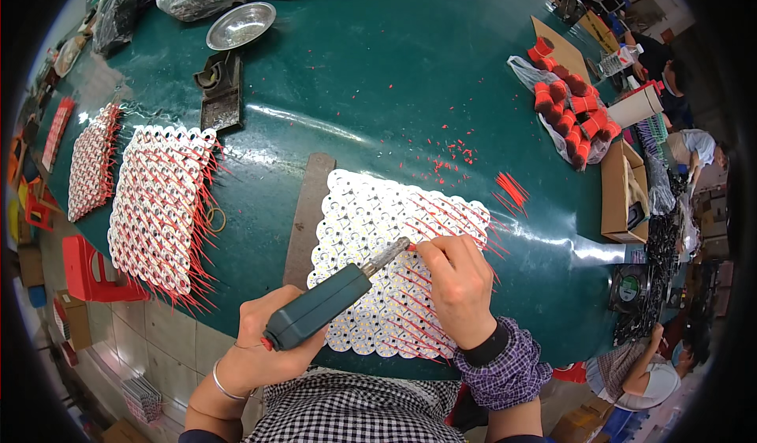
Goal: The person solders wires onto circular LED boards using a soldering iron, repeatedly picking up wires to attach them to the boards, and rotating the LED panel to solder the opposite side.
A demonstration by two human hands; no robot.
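Note:
My left hand (272,329) is wrapped round a dark green soldering gun (319,305). Its metal tip points up and right, over a white panel of joined round LED boards (355,234). Right beside that tip, my right hand (457,285) pinches a thin red wire, mostly hidden by the fingers. Rows of red wires (422,305) stick out from the right part of the panel. The panel lies on a green table, partly over a brown flat board (303,230). A small bundle of cut red wires (512,193) lies beyond the panel, to the right.
More LED panels with red wires (162,206) lie at the left. A metal bowl (241,25) and a dark metal stand (221,92) are farther back. Bundles of red wire (576,116) lie on plastic at the right, near a cardboard box (623,195). Other people sit beyond the table's right side.

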